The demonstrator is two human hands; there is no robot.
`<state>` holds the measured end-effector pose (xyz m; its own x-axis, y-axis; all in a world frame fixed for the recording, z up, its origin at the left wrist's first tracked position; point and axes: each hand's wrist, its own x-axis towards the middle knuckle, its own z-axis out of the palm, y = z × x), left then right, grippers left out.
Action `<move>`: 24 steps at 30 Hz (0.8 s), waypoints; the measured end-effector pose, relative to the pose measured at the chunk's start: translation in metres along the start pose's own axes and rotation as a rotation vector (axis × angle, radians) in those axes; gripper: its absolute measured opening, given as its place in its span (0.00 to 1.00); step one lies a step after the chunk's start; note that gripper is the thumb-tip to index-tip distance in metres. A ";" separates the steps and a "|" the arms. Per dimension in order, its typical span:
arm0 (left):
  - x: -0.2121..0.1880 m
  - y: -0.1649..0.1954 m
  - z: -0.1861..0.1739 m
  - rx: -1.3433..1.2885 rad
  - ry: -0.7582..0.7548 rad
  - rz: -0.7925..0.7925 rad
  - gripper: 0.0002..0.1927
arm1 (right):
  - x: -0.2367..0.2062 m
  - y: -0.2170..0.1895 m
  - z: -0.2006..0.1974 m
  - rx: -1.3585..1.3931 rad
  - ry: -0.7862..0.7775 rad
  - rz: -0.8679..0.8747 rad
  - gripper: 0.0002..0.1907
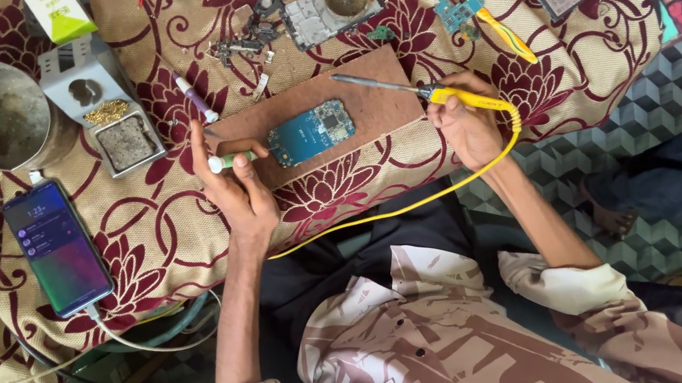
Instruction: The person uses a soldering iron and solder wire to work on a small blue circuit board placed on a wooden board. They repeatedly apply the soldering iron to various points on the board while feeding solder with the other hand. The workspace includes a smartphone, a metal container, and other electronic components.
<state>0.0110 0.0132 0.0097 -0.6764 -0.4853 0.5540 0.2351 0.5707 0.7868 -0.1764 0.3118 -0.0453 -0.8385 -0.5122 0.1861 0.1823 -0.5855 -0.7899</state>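
On a flat wooden board (363, 105), the left hand (237, 190) grips a white tube (227, 161), the right hand (463, 120) a yellow-handled soldering iron (398, 88).

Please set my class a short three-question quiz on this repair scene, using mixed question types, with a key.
1. True or false: the left hand holds a white-and-green tube beside the blue circuit board.
2. What holds the yellow soldering iron? A) left hand B) right hand C) nothing, it lies loose
3. Fill in: the lit phone lies on the patterned ____.

Key: 1 true; 2 B; 3 cloth.
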 end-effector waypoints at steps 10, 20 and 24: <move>-0.001 -0.004 0.004 0.007 0.008 0.024 0.30 | 0.000 -0.008 0.004 0.128 0.052 0.072 0.11; -0.001 -0.006 0.006 0.007 0.006 0.021 0.28 | 0.002 -0.004 -0.004 0.167 0.131 0.138 0.12; -0.001 -0.005 0.006 0.003 -0.002 -0.043 0.29 | 0.000 0.001 -0.009 0.124 0.065 0.102 0.13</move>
<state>0.0069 0.0149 0.0036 -0.6870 -0.5081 0.5194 0.2036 0.5515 0.8089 -0.1807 0.3168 -0.0510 -0.8433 -0.5333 0.0671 0.3265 -0.6074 -0.7242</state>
